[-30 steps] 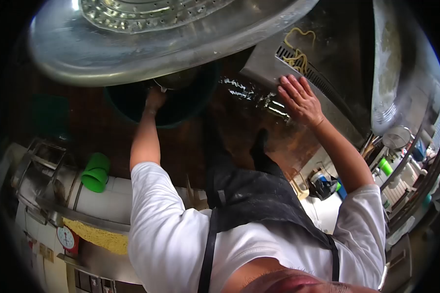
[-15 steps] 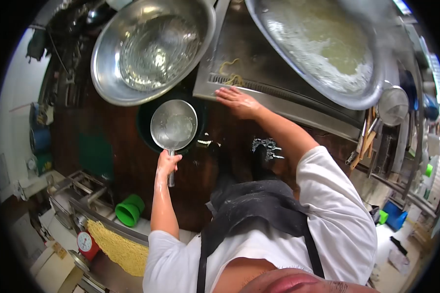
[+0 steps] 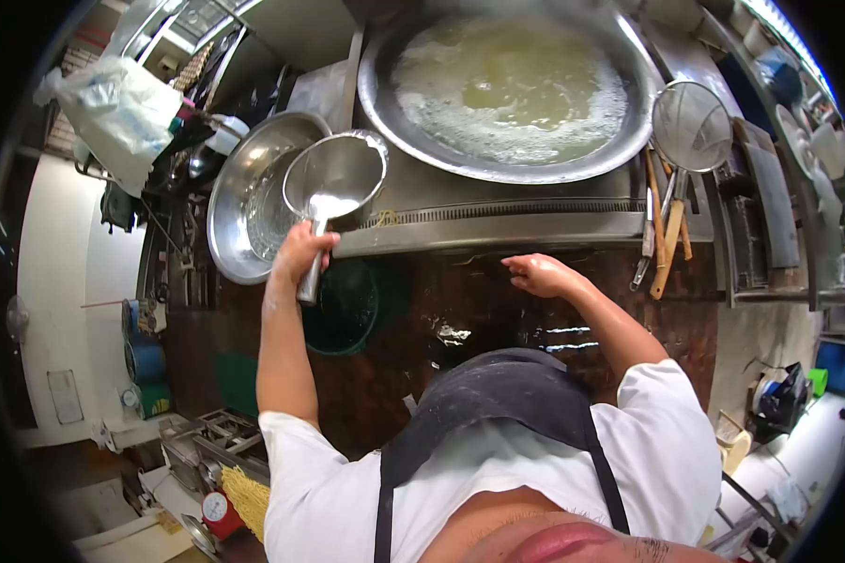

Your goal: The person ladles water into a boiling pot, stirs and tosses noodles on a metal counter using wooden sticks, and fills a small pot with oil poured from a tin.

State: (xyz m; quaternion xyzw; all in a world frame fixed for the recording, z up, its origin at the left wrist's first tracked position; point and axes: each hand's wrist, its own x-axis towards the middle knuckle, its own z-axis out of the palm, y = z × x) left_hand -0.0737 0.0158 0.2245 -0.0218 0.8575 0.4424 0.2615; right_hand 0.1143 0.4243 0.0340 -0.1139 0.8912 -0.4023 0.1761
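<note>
My left hand is wrapped around the handle of a round metal dipper. The dipper's bowl is over the right rim of a wide steel basin and the left end of the steel counter. The basin holds clear liquid. My right hand is in the air just in front of the counter's front edge, its fingers loosely bent and nothing visible in them. A few pale noodle strands lie on the counter, right of the dipper.
A large pot of foamy, steaming liquid sits on the steel counter. To its right are a mesh strainer and several long-handled tools. A dark green bucket stands below my left hand. Yellow noodles and a red scale are at lower left.
My left hand has raised the dipper from over the green bucket to the basin's rim. My right hand has come off the counter's edge, back towards me. The view has shifted to the right.
</note>
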